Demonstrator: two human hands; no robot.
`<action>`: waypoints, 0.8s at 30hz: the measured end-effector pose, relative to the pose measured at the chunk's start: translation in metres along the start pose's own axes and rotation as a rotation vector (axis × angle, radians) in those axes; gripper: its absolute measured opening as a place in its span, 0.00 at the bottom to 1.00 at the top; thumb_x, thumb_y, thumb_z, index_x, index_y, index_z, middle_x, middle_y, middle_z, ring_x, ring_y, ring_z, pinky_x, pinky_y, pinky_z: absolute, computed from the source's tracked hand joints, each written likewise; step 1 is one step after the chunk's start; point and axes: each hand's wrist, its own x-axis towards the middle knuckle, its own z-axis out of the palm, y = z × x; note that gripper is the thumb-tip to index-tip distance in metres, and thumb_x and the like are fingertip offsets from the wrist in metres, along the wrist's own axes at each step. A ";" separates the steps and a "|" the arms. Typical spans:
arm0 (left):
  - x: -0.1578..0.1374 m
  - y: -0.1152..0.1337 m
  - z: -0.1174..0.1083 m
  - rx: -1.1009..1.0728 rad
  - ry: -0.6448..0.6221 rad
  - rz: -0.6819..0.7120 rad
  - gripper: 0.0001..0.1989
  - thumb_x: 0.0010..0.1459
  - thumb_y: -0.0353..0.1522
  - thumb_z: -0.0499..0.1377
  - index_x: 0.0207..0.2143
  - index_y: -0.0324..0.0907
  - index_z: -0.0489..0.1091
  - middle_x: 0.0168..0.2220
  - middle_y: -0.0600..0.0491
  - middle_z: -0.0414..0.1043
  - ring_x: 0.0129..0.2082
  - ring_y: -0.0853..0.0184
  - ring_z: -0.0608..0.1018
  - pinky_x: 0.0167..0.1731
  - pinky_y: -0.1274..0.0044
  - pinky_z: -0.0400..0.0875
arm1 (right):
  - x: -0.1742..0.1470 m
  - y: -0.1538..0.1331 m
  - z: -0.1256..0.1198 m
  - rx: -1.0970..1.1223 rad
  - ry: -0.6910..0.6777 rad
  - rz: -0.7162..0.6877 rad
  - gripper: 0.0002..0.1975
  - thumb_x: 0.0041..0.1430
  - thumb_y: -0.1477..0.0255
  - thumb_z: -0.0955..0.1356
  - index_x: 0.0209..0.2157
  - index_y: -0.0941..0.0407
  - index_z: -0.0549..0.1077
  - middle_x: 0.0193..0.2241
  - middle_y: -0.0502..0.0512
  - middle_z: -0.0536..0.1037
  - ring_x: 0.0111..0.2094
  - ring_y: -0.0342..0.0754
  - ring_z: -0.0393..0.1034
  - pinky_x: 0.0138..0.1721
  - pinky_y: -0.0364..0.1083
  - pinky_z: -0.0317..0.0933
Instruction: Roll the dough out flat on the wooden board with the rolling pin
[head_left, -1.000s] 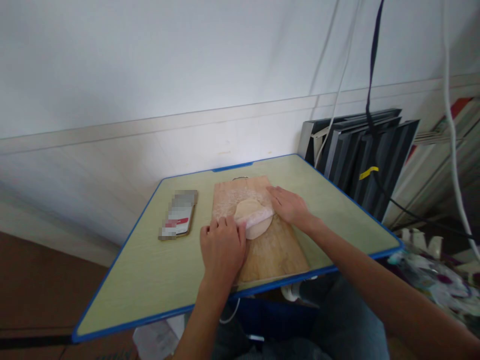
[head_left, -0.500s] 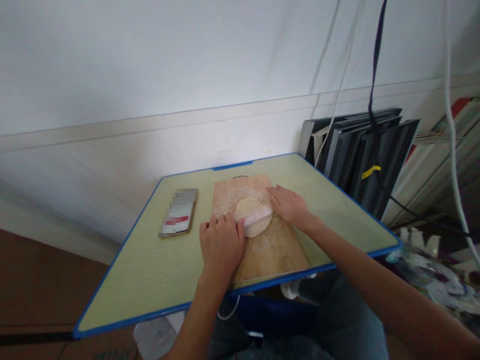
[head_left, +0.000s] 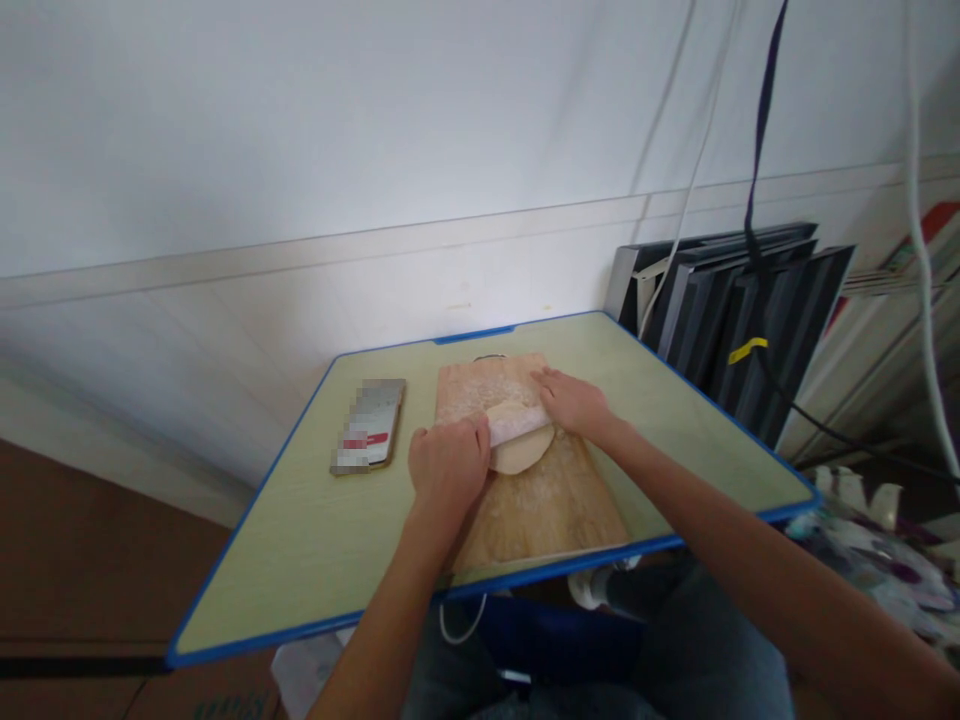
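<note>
A flour-dusted rolling pin (head_left: pixel 516 425) lies across a flat round of dough (head_left: pixel 523 455) on a wooden cutting board (head_left: pixel 547 515). My left hand (head_left: pixel 451 458) is closed over the pin's left end, fingers curled. At the other end, my right hand (head_left: pixel 573 402) grips the pin, its fingers bent over it. Dough shows on both the far and near sides of the pin. White flour coats the far half of the board. Both ends of the pin are hidden under my hands.
The board rests on a pale green table (head_left: pixel 300 560) with a blue rim. To the left lies a phone (head_left: pixel 371 425). Dark panels (head_left: pixel 727 320) lean on the wall beyond the right edge, where a black cable (head_left: pixel 761 150) hangs. My legs are under the table.
The rolling pin has shifted slightly toward the far side of the dough. My left hand has curled more tightly around its end. The whole view has moved slightly.
</note>
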 end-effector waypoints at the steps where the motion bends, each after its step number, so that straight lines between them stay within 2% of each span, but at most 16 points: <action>1: -0.005 0.002 -0.001 -0.005 0.026 0.002 0.27 0.61 0.37 0.35 0.32 0.37 0.72 0.29 0.44 0.73 0.32 0.59 0.74 0.34 0.68 0.58 | -0.006 0.000 0.000 -0.013 0.020 -0.010 0.23 0.62 0.72 0.51 0.55 0.57 0.61 0.56 0.55 0.63 0.56 0.48 0.56 0.54 0.47 0.51; 4: -0.023 0.008 -0.002 -0.023 0.088 0.006 0.22 0.60 0.37 0.39 0.35 0.37 0.70 0.32 0.44 0.71 0.38 0.57 0.71 0.36 0.67 0.57 | -0.027 0.001 0.000 -0.044 0.099 -0.031 0.22 0.63 0.71 0.51 0.51 0.58 0.67 0.52 0.55 0.68 0.56 0.48 0.55 0.54 0.46 0.51; 7: -0.032 0.012 -0.002 -0.038 0.097 -0.014 0.19 0.59 0.36 0.41 0.37 0.37 0.69 0.35 0.43 0.70 0.41 0.56 0.68 0.38 0.66 0.56 | -0.039 0.002 0.001 -0.056 0.164 -0.048 0.22 0.63 0.71 0.51 0.51 0.59 0.67 0.52 0.55 0.68 0.57 0.48 0.53 0.55 0.46 0.50; 9: -0.030 0.012 -0.001 -0.040 0.088 -0.020 0.19 0.59 0.36 0.41 0.36 0.37 0.69 0.35 0.42 0.70 0.40 0.56 0.68 0.38 0.66 0.55 | -0.037 0.002 0.001 -0.055 0.159 -0.052 0.22 0.63 0.71 0.51 0.50 0.59 0.67 0.52 0.55 0.68 0.57 0.48 0.54 0.55 0.45 0.50; 13: -0.012 0.006 0.002 -0.028 0.068 0.001 0.23 0.61 0.37 0.37 0.34 0.37 0.70 0.31 0.43 0.72 0.35 0.57 0.71 0.35 0.66 0.55 | -0.015 -0.001 -0.001 -0.037 0.055 -0.035 0.22 0.63 0.71 0.50 0.46 0.57 0.70 0.49 0.56 0.70 0.53 0.48 0.59 0.52 0.46 0.52; 16: -0.001 0.001 0.003 -0.024 0.044 0.005 0.26 0.61 0.37 0.35 0.31 0.37 0.70 0.29 0.44 0.73 0.32 0.58 0.73 0.33 0.68 0.56 | -0.002 -0.003 -0.002 -0.016 0.003 -0.023 0.20 0.63 0.72 0.51 0.47 0.56 0.69 0.51 0.57 0.69 0.53 0.47 0.60 0.50 0.46 0.55; 19: -0.004 0.001 0.002 -0.031 0.060 0.007 0.26 0.61 0.37 0.35 0.32 0.37 0.70 0.30 0.44 0.73 0.32 0.58 0.73 0.33 0.68 0.56 | -0.002 -0.004 -0.002 -0.031 0.018 -0.028 0.20 0.63 0.72 0.51 0.47 0.56 0.68 0.52 0.56 0.67 0.54 0.46 0.58 0.51 0.46 0.54; 24: -0.022 0.009 -0.002 -0.048 0.089 -0.008 0.21 0.60 0.37 0.39 0.36 0.37 0.70 0.33 0.44 0.72 0.38 0.56 0.71 0.36 0.67 0.56 | -0.026 -0.002 -0.001 -0.056 0.112 -0.041 0.21 0.64 0.70 0.51 0.44 0.57 0.71 0.51 0.54 0.69 0.57 0.48 0.54 0.54 0.46 0.51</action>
